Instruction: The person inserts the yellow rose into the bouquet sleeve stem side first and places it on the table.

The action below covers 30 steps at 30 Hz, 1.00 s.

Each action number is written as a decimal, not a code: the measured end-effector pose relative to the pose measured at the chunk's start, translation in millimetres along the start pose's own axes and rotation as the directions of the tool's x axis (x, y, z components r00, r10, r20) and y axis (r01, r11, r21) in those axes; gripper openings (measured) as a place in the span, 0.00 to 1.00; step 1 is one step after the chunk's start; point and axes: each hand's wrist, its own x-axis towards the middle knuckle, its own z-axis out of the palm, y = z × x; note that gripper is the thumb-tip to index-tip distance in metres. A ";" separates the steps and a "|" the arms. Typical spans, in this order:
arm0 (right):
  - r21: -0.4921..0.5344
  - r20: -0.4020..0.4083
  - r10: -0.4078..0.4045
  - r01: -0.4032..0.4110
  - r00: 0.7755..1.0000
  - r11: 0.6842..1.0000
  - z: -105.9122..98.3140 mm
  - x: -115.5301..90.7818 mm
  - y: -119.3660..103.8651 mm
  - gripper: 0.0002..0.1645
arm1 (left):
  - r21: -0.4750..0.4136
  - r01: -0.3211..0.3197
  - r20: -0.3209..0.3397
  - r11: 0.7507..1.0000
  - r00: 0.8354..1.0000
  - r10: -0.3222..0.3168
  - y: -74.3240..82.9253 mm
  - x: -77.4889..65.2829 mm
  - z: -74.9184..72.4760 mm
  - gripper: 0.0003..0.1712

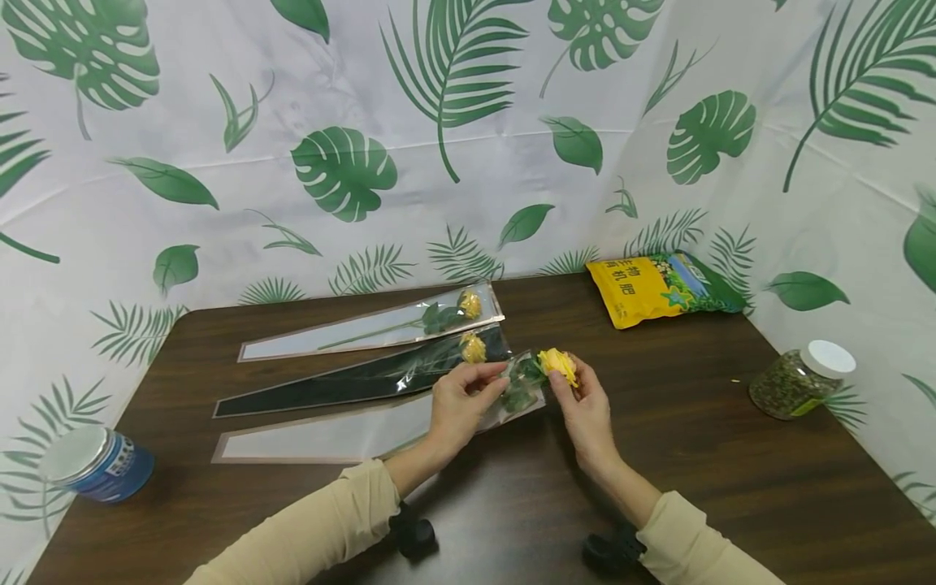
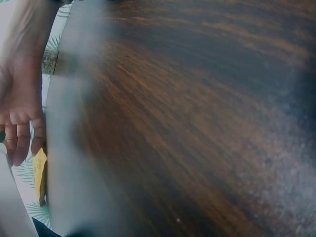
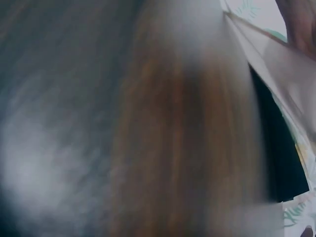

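My left hand (image 1: 455, 406) pinches the open end of the front flower sleeve (image 1: 307, 435), which is pale with a clear front and tapers to the left. A yellow rose (image 1: 557, 366) with green leaves sticks out of that end, its stem running down inside the sleeve. The fingers of my right hand (image 1: 588, 410) hold the rose by its bloom. Just behind lies a black sleeve (image 1: 307, 394) with a yellow rose (image 1: 473, 348) in it. Farthest back is a white sleeve (image 1: 281, 345) holding another yellow rose (image 1: 470, 304).
A yellow bag (image 1: 632, 296) lies at the back right of the dark wooden table (image 1: 695, 390). Toward the right edge a clear jar (image 1: 786, 386) with a white lid leans over, full of greenish bits. A blue can (image 1: 117, 471) is at the left edge.
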 end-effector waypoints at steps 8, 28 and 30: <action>-0.012 0.004 -0.098 0.098 0.995 0.995 -1.8 -1.5 2.5 0.16 | 0.007 -0.023 0.015 1.000 1.000 0.023 26.7 -5.4 -6.7 0.10; -0.164 0.098 -0.068 0.084 0.993 0.983 -2.7 -7.2 4.2 0.17 | 0.038 -0.072 -0.002 0.997 0.997 0.072 23.1 -4.9 -5.7 0.09; -0.197 0.116 -0.033 0.055 0.993 0.979 -2.6 -9.3 3.1 0.18 | 0.042 -0.063 0.001 0.997 0.998 0.063 23.6 -5.5 -5.6 0.09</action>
